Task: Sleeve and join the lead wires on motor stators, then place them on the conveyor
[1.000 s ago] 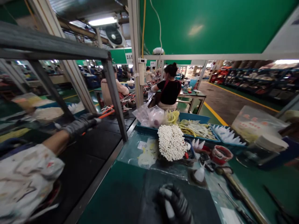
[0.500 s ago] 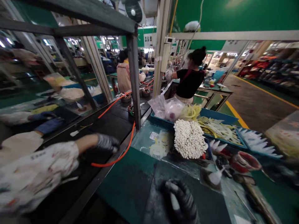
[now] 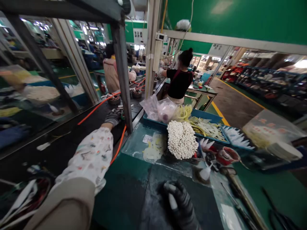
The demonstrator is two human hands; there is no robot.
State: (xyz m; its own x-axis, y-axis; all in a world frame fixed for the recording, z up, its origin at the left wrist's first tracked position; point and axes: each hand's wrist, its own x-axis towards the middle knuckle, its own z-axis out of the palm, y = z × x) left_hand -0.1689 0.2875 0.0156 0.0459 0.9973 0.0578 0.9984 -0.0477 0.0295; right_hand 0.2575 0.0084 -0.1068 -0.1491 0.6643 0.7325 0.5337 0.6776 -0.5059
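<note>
My left hand, in a dark striped glove, reaches forward over the black conveyor. Its fingers look loosely stretched out beside a wire-wound motor stator, mostly hidden behind the metal post; whether they touch it is unclear. My right hand, gloved in black and grey, rests on the dark mat with curled fingers. Between thumb and fingers shows a white pointed piece. Ahead of this hand lies a thick bundle of white sticks or tubing pieces.
A blue tray holds yellowish strips. Beside it are white pointed pieces, a red pot and a hammer-like tool. An orange hose crosses near the metal post. Another wired stator sits lower left. A co-worker stands beyond.
My left hand has moved forward along the conveyor to the stator by the post. My right hand stays curled on the mat. The view has turned right, bringing a stator into the lower left.
</note>
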